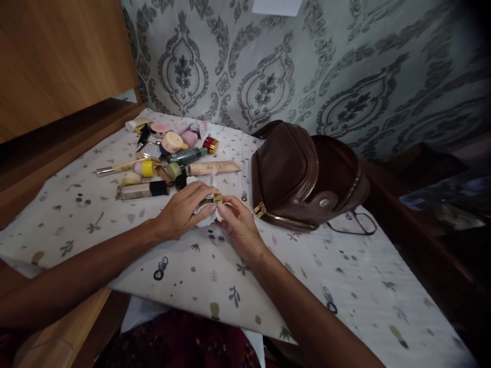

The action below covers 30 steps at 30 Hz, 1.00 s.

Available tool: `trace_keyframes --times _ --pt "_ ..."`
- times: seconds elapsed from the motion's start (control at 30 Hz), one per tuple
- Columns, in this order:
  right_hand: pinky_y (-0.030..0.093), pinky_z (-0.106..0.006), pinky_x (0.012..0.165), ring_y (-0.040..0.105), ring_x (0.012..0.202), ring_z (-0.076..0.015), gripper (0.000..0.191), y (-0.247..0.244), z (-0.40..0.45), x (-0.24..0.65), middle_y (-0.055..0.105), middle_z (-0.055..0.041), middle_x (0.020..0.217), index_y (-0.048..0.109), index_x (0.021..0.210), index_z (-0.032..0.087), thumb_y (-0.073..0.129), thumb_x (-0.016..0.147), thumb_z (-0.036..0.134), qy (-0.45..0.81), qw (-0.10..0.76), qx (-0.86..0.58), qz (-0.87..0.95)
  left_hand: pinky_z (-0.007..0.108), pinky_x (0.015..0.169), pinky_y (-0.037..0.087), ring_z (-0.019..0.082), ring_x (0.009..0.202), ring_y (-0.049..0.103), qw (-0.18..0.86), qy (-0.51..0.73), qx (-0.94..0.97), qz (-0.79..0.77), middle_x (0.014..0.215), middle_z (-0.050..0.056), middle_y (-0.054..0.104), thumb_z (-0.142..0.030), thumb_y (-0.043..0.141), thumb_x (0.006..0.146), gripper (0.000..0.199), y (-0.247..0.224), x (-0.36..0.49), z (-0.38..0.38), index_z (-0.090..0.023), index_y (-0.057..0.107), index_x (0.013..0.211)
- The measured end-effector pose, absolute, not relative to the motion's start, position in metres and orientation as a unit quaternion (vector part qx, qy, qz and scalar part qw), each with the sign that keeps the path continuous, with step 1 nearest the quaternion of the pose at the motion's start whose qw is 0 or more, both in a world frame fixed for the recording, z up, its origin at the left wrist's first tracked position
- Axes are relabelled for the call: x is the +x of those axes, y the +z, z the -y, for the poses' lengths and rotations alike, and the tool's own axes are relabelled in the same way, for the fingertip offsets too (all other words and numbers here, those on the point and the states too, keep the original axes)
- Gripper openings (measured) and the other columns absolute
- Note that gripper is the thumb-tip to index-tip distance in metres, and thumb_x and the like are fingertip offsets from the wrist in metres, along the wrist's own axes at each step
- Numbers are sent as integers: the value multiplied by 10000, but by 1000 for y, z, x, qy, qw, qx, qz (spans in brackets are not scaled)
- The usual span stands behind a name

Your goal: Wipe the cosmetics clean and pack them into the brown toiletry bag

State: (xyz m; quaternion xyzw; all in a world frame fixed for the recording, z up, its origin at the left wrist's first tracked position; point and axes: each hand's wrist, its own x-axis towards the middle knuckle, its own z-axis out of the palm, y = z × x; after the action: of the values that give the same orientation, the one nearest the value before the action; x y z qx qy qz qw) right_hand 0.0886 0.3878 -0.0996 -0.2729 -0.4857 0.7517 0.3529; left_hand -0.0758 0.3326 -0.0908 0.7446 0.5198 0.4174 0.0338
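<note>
Both hands meet above the table at the middle of the view. My left hand [187, 210] is closed around a small gold-capped container [217, 198], whose body is mostly hidden by the fingers. From the other side, my right hand [242, 225] pinches it by the gold end. Crumpled white tissue [207, 223] shows under and between the fingers; which hand has hold of it I cannot tell. Just beyond my left hand lies a beige squeeze tube [215, 167]. A foundation bottle with a black cap [138, 190] lies to the left of that hand.
A pile of cosmetics, including a round cream jar [172, 142], a dark green tube [186, 156] and a brush [115, 168], covers the back left. An open brown leather bag [284, 168] stands right of my hands, with eyeglasses [355, 225] beside it. A wooden cabinet [69, 61] borders the left.
</note>
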Motion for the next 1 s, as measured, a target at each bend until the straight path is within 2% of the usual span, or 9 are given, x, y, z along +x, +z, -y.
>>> trace_keyframes --times 0.13,0.2,0.3,0.47,0.6,0.7,0.87,1.0 --pt "557 -228 604 579 729 -125 374 -103 -388 89 605 24 776 681 906 227 847 667 461 748 351 -270 494 301 848 484 186 918 623 84 460 705 -534 971 77 673 -367 391 1012 321 -85 -77 -335 -164 636 1045" --pt "569 -248 619 591 767 -139 392 -103 -388 89 628 15 829 703 969 239 856 659 423 753 348 -265 492 288 811 476 175 860 619 118 466 680 -553 920 56 672 -374 401 1003 316 -83 -79 -336 -161 634 1010" --pt "585 -273 633 603 846 -163 433 -101 -388 89 656 -11 970 721 1052 244 854 662 378 756 346 -261 490 272 742 464 161 777 593 188 473 642 -573 834 15 647 -414 418 985 320 -79 -80 -338 -167 620 1011" --pt "592 -284 658 612 887 -169 492 -102 -389 89 663 -18 1067 717 1129 252 853 671 366 754 369 -258 479 244 603 435 134 654 538 352 469 595 -550 734 -3 586 -538 426 967 424 -76 -80 -340 -173 583 819" --pt "594 -300 741 626 928 -168 492 -105 -392 90 674 -14 1050 706 1147 265 854 685 349 748 391 -247 475 216 472 376 119 539 528 454 441 559 -536 687 -19 602 -613 524 908 458 -80 -82 -340 -193 592 1079" --pt "591 -318 755 632 972 -186 489 -107 -394 91 683 -31 1093 697 1156 262 844 699 354 744 392 -239 486 215 464 384 119 536 541 455 453 543 -541 709 -13 617 -606 573 883 461 -82 -80 -339 -193 580 1087" --pt "559 -321 854 612 1009 -175 508 -107 -392 89 679 -19 1065 690 1152 279 861 674 305 692 397 -256 546 220 518 423 115 583 519 409 504 537 -538 701 -15 555 -534 471 958 355 -83 -76 -339 -194 546 885" --pt "551 -338 893 604 1011 -170 544 -108 -395 90 661 -15 1073 678 1175 299 863 664 291 665 389 -246 588 195 507 400 100 601 478 390 528 530 -538 695 -25 482 -500 469 963 358 -88 -79 -342 -188 508 791"
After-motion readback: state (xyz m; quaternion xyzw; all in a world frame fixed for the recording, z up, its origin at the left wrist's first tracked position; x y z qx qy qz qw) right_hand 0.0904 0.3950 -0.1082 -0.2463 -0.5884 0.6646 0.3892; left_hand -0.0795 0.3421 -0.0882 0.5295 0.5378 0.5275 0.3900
